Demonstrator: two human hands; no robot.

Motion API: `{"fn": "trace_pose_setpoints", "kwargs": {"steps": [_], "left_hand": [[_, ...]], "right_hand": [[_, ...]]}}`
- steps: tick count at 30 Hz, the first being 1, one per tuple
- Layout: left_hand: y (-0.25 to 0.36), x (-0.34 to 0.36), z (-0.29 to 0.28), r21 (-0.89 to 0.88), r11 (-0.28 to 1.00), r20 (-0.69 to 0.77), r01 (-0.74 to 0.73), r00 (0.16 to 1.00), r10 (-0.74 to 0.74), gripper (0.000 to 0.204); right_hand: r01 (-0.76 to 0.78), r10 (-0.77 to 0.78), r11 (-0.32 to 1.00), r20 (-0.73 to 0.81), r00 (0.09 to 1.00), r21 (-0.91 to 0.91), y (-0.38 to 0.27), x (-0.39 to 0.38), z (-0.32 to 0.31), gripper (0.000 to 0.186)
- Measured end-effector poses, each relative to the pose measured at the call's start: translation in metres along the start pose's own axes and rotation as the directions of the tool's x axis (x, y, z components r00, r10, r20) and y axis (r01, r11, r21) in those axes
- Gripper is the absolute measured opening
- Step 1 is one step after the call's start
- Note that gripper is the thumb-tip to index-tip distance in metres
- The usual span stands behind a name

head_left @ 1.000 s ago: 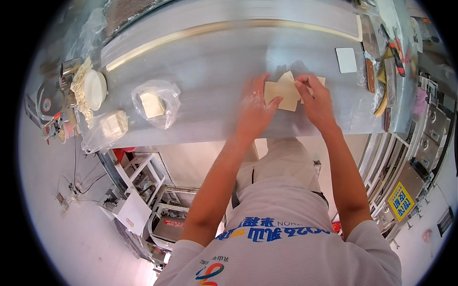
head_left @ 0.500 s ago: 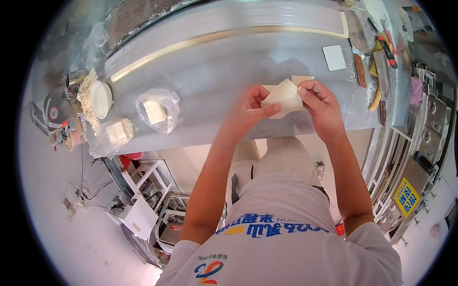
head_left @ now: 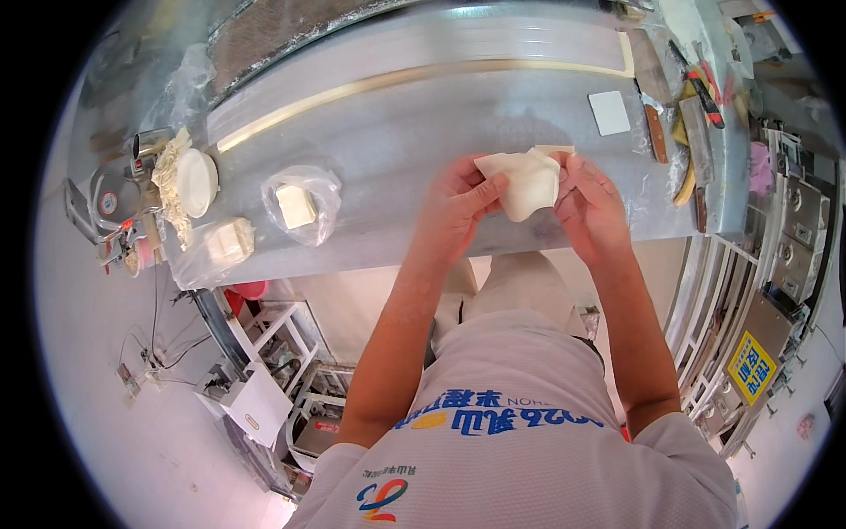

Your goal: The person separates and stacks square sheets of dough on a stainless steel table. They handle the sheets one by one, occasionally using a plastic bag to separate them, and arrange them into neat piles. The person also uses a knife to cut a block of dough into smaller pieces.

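Note:
Between my two hands, over the near part of the metal worktable, hangs a thin cream dough wrapper (head_left: 526, 189). My left hand (head_left: 471, 198) pinches its left side, with the thumb lying across the front. At its right edge my right hand (head_left: 589, 198) grips it with thumb and bent fingers. The lower edge droops in a soft curve. A second pale, flat edge (head_left: 557, 149) shows just behind the wrapper; I cannot tell whether it belongs to the same sheet. To the left, a stack of square wrappers (head_left: 296, 206) sits in an opened clear plastic bag (head_left: 326, 216).
Another bagged stack (head_left: 231, 240) lies near the table's left front corner, beside a white oval dish (head_left: 196, 182). A white square card (head_left: 609, 114) lies toward the right. Beyond it are a wooden-handled blade (head_left: 655, 132) and several other tools. A pale strip (head_left: 397, 78) runs along the back.
The wrapper has been turned and spread, so its lower edge now hangs down more between my hands. My right hand's fingers have shifted lower and curl more underneath.

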State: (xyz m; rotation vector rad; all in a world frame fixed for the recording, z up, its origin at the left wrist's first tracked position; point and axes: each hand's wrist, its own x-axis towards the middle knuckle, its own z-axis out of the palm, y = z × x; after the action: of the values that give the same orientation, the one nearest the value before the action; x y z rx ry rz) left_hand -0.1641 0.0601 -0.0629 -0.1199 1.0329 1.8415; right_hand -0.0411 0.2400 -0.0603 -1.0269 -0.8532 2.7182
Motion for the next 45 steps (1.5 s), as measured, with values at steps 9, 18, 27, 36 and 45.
{"fn": "trace_pose_setpoints", "kwargs": {"steps": [9,18,27,36,45], "left_hand": [[-0.017,-0.007,0.007,0.215,0.974,-0.221,-0.069,0.968,0.117,0.035],[-0.042,-0.006,0.015,0.629,0.769,-0.358,-0.111,0.837,0.414,0.034],[-0.038,-0.012,-0.013,0.688,0.723,-0.417,-0.070,0.776,0.473,0.035],[-0.004,0.001,-0.061,0.826,0.563,-0.393,-0.026,0.690,0.608,0.035],[-0.016,0.060,-0.156,0.957,0.289,-0.246,0.030,0.617,0.748,0.024]], "right_hand": [[0.008,-0.069,0.959,-0.204,0.976,-0.285,0.021,-0.013,-0.008,0.038],[0.204,-0.302,0.834,-0.113,0.947,-0.513,0.038,-0.024,-0.014,0.033],[-0.021,0.022,0.997,0.010,1.000,-0.071,0.072,0.015,-0.013,0.038],[0.205,-0.214,0.877,0.028,0.976,-0.435,0.121,0.075,0.046,0.045],[0.239,-0.425,0.310,0.091,0.901,-0.920,0.154,0.137,0.064,0.034]]}}
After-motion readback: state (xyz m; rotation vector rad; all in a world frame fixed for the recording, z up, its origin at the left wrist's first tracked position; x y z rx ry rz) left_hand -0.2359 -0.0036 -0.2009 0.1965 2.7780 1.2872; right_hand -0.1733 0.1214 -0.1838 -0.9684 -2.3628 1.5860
